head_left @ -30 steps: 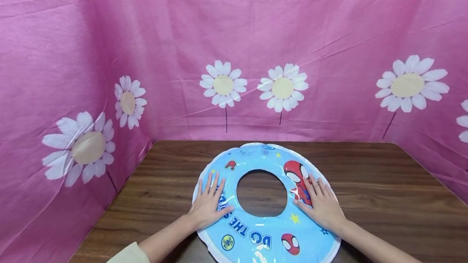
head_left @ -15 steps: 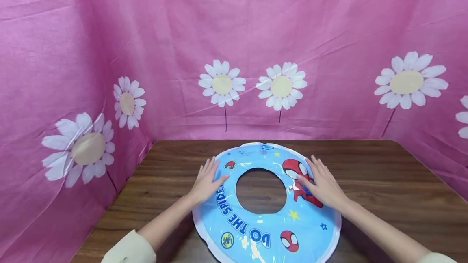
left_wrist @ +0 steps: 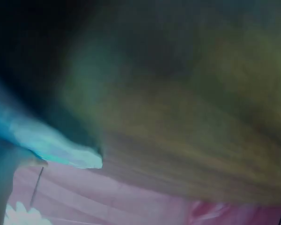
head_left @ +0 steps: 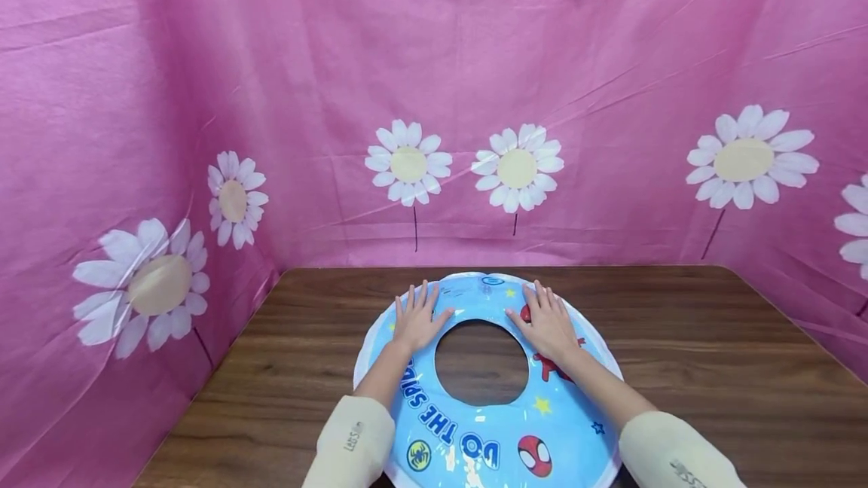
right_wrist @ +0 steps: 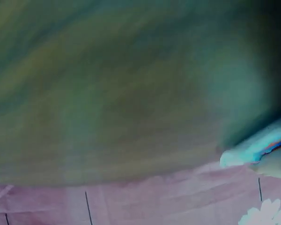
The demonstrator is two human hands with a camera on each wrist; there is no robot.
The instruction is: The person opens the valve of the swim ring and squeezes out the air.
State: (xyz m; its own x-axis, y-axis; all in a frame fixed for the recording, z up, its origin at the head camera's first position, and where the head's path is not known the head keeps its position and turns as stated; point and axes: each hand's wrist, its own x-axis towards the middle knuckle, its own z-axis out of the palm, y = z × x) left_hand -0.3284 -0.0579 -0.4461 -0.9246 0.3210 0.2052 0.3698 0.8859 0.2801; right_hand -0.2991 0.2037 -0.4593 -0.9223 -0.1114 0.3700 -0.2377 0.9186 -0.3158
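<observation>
A light-blue swim ring [head_left: 488,428] with a white rim and printed cartoon figures lies flat on the wooden table. My left hand [head_left: 415,326] rests on its upper left part, fingers straight and spread. On the upper right part lies my right hand [head_left: 548,328], also with straight fingers, partly covering a red printed figure. The ring's edge [left_wrist: 61,147] shows blurred in the left wrist view, with a bit of the hand beside it. In the right wrist view the edge [right_wrist: 246,152] appears at the right.
The brown wooden table [head_left: 712,367] extends to both sides of the ring. Pink cloth [head_left: 447,59] printed with white daisies hangs behind the table and along both sides.
Both hands lift or slide from the ring's sides, then come to rest farther forward and closer together on its far part. More of the sleeves shows. The ring stays about where it was.
</observation>
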